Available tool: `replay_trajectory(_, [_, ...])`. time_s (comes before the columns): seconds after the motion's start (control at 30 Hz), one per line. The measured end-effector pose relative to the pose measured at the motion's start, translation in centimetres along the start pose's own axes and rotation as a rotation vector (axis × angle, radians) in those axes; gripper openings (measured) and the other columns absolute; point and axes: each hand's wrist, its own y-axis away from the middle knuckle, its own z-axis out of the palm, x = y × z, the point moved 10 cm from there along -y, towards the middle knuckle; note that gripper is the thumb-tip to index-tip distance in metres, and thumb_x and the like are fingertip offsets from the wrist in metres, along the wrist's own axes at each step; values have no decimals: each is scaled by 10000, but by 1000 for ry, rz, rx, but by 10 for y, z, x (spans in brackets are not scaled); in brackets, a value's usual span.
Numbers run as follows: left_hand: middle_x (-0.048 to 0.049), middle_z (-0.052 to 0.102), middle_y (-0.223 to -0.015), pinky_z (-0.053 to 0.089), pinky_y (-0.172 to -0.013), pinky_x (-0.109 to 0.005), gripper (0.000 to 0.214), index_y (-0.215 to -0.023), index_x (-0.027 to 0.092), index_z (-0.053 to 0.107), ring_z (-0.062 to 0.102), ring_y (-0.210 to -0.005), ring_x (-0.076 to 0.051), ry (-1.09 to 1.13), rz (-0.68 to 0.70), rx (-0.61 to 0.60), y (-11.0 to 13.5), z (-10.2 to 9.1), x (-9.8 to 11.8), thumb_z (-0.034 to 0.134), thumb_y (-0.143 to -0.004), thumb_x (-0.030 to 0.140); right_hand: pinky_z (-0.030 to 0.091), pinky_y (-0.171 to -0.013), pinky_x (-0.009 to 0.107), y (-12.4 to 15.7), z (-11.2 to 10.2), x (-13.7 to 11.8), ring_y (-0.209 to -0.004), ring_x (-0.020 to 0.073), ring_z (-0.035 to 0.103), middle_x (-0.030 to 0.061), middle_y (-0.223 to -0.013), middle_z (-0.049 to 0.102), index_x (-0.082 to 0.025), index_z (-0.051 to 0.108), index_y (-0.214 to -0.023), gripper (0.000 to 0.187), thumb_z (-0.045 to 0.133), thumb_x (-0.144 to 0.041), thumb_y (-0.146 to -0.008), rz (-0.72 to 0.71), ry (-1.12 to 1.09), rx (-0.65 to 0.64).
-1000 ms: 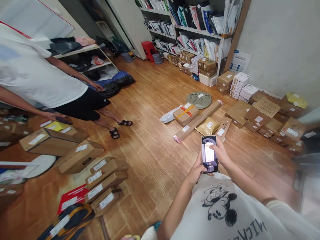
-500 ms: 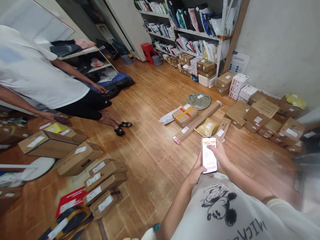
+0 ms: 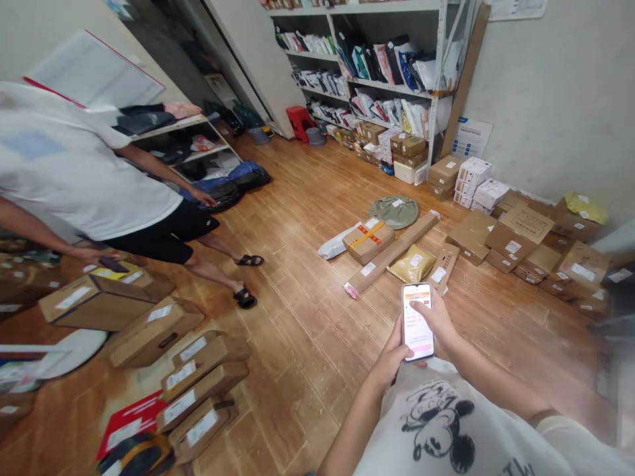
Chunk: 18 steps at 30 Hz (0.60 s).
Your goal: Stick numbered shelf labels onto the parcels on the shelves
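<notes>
A lit smartphone is held upright in front of my shirt, its screen facing me. My left hand wraps the phone's lower left side, with the thumb at the bottom of the screen. My right hand grips the right edge, and its thumb lies over the upper part of the screen. Small text on the screen is too fine to read. Beyond the phone, a gold padded parcel and a narrow cardboard box lie on the floor.
A long carton and a taped box lie on the wooden floor. Cardboard boxes are stacked along the right wall, others at left. Shelves hold bagged parcels. Another person stands at left, holding a dark object.
The whole view has tilted up slightly, so things sit lower. The other person's near foot has shifted. Both my hands stay on the smartphone; my right thumb remains over its upper screen.
</notes>
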Motion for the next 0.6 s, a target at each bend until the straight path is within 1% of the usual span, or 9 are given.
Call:
replay_trajectory(0.07, [-36,476,-1506,522,-952,-430,1084,-1553,333,256,512,-1270,-331,12,-21,19,1,1,1,560,-539,98,475,-664,300,-2,0,2,-711,185,591,-11,-799,646,-220,547,-913,357,691,-376,-626,0,-33,-35])
replay_trajectory(0.13, [-49,497,-1484,566,-858,-421,1105,-1560,354,206,556,-1211,-336,41,-55,30,2,3,3,563,-542,115,472,-654,296,-4,1,5,-713,186,589,-8,-807,649,-226,560,-923,324,650,-378,-652,16,-58,-112])
replay_trajectory(0.2, [-57,520,-1456,591,-773,-410,1110,-1560,375,173,594,-1152,-339,84,-69,30,3,5,7,568,-550,140,464,-636,283,-3,3,8,-716,184,583,-11,-794,647,-225,589,-910,292,626,-350,-649,39,-35,-235])
replay_trajectory(0.27, [-62,540,-1430,601,-720,-398,1092,-1555,385,180,612,-1116,-341,121,-47,38,3,4,13,576,-561,164,450,-604,264,4,8,9,-698,174,567,-19,-762,638,-218,615,-869,253,624,-312,-635,58,20,-393])
replay_trajectory(0.33, [-66,551,-1417,607,-708,-392,1074,-1550,378,203,614,-1107,-340,139,-12,59,3,0,19,581,-565,172,444,-588,254,12,11,7,-691,168,559,-22,-756,642,-213,631,-855,232,620,-281,-634,56,56,-510])
replay_trajectory(0.37, [-66,553,-1416,609,-713,-393,1071,-1549,374,207,612,-1108,-338,143,0,69,3,-2,20,584,-567,170,451,-593,256,15,12,5,-705,170,565,-19,-770,651,-213,638,-867,233,614,-272,-643,46,63,-540])
replay_trajectory(0.43, [-64,551,-1420,613,-732,-404,1074,-1550,370,201,606,-1114,-335,150,17,74,3,-6,20,588,-571,160,471,-617,268,19,11,1,-752,183,585,-10,-810,672,-215,651,-891,243,605,-262,-657,19,68,-548])
replay_trajectory(0.5, [-64,552,-1420,615,-727,-405,1075,-1551,373,195,607,-1112,-335,153,24,64,2,-7,19,593,-576,157,479,-613,273,19,11,1,-757,189,593,-5,-805,678,-216,660,-882,231,618,-274,-663,4,71,-532])
replay_trajectory(0.6, [-81,566,-1401,611,-651,-373,1062,-1552,373,192,619,-1097,-347,135,11,47,2,-7,15,590,-588,173,443,-532,248,15,12,7,-641,162,559,-10,-714,652,-206,656,-808,209,672,-369,-677,18,51,-489])
